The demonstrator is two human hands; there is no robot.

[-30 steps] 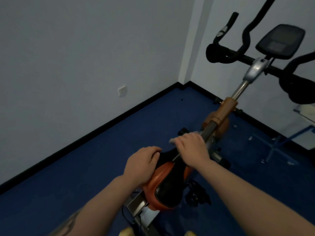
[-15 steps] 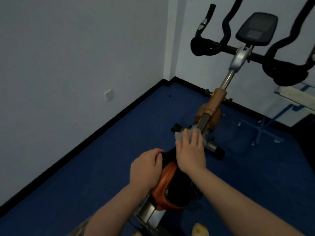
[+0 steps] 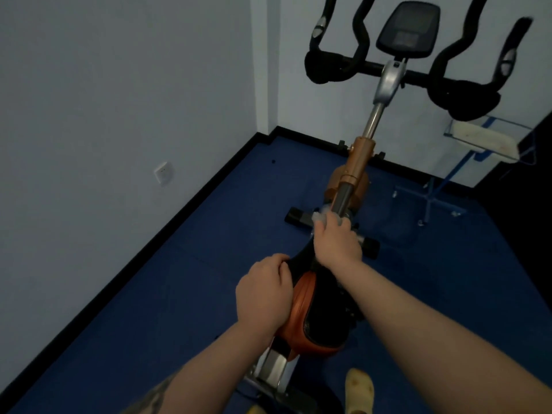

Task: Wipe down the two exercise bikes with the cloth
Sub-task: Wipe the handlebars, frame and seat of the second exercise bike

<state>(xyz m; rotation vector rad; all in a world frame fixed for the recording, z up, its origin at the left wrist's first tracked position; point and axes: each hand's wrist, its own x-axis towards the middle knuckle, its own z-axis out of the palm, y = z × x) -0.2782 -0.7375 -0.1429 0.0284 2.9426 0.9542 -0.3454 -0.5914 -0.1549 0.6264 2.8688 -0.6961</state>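
Left hand (image 3: 263, 297) curls over orange-and-black saddle (image 3: 319, 318) edge; right hand (image 3: 337, 240) clamps pale crumpled cloth (image 3: 321, 218) against the exercise bike (image 3: 358, 162) frame tube

saddle (image 3: 316, 321): glossy orange-black | post (image 3: 373, 119): shiny metal | floor (image 3: 185, 264): matt blue

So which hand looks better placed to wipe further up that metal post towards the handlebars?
Probably the right hand: it grips the cloth against the post. The left hand grips the saddle, further back and holds no cloth.
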